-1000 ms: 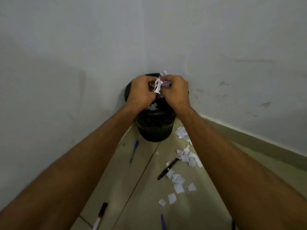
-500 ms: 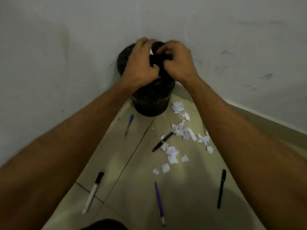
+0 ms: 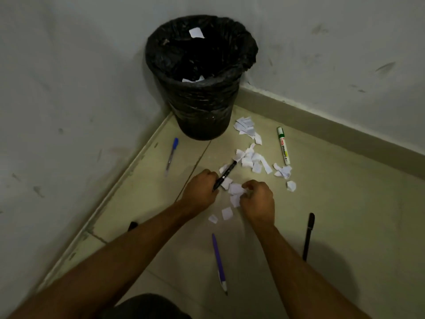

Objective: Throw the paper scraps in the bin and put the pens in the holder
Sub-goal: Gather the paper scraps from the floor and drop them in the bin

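Note:
A bin (image 3: 202, 111) lined with a black bag stands in the corner, with a few white scraps (image 3: 196, 33) inside it. Many paper scraps (image 3: 250, 157) lie on the floor in front of it. My left hand (image 3: 200, 192) rests on the floor, fingers curled against the lower end of a black pen (image 3: 226, 172); whether it grips the pen I cannot tell. My right hand (image 3: 259, 201) is curled over a small heap of scraps (image 3: 235, 189), fingertips on them. No pen holder is in view.
On the tiled floor lie a blue pen (image 3: 171, 155) by the left wall, a green-capped whiteboard marker (image 3: 283, 146), a purple pen (image 3: 218, 263) and another black pen (image 3: 308, 236). A dark marker tip (image 3: 133, 225) shows beside my left forearm. Walls close in on both sides.
Both hands have left the bin's mouth, where they let go of a bunch of scraps, and have come down to the scraps and the black pen on the floor.

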Motion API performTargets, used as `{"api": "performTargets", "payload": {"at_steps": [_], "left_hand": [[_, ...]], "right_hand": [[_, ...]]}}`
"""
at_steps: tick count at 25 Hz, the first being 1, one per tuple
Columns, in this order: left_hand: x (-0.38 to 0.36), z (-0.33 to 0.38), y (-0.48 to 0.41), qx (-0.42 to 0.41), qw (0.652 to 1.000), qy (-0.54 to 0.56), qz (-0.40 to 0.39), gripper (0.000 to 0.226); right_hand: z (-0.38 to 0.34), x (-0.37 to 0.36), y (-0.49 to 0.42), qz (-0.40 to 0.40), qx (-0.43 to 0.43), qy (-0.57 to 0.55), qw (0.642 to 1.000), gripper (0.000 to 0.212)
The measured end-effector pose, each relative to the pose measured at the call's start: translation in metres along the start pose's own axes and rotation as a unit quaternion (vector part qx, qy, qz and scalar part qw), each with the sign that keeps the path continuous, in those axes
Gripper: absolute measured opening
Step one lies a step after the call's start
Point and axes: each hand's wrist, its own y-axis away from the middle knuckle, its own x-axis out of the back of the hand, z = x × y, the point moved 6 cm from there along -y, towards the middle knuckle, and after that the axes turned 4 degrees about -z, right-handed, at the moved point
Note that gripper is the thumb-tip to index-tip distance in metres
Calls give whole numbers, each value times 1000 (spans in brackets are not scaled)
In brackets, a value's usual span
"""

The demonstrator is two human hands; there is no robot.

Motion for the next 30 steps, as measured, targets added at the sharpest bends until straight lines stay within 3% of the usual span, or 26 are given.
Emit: {"api": "performTargets", "payload": {"at_steps": [3, 7, 11, 13, 15, 18, 20, 21, 23, 24, 26, 30], "left_hand": [[7, -2, 1, -6, 998, 37, 50, 7], [30, -40, 10, 77, 982, 93, 146, 5], [36, -61, 10, 147, 979, 54, 131, 21], [35, -41, 5, 111, 984, -46, 132, 56], [25, -7, -6, 18, 993, -75, 86, 75], [-9, 31, -24, -83, 995, -7, -47, 66], [-20, 37, -24, -107, 991, 38, -73, 49], [-20, 35, -21, -113, 990, 48, -67, 46], [-16, 25, -13, -117, 991, 54, -39, 52], [-14, 19, -9, -114, 992, 54, -23, 57], [-12, 13, -6, -103, 993, 60, -8, 61], [-5, 17, -7, -95, 993, 66, 21, 51]], "right_hand": [[-4, -8, -2, -12, 35, 42, 998, 36], [2, -7, -3, 16, 9, 57, 998, 33], [1, 19, -30, 98, 32, 96, 990, 47], [3, 30, -59, 47, 49, 141, 988, 62], [5, 27, -75, -34, 61, 199, 977, 65], [4, -5, -50, -86, 88, 216, 969, 59], [4, -11, -24, -35, 116, 176, 977, 50], [8, 0, -19, 33, 106, 154, 982, 44], [31, 38, -24, 166, 34, 125, 978, 38], [46, 52, -31, 188, -10, 110, 976, 37], [68, 58, -47, 152, -64, 116, 979, 38], [52, 26, -38, 118, 38, 151, 981, 30]]}}
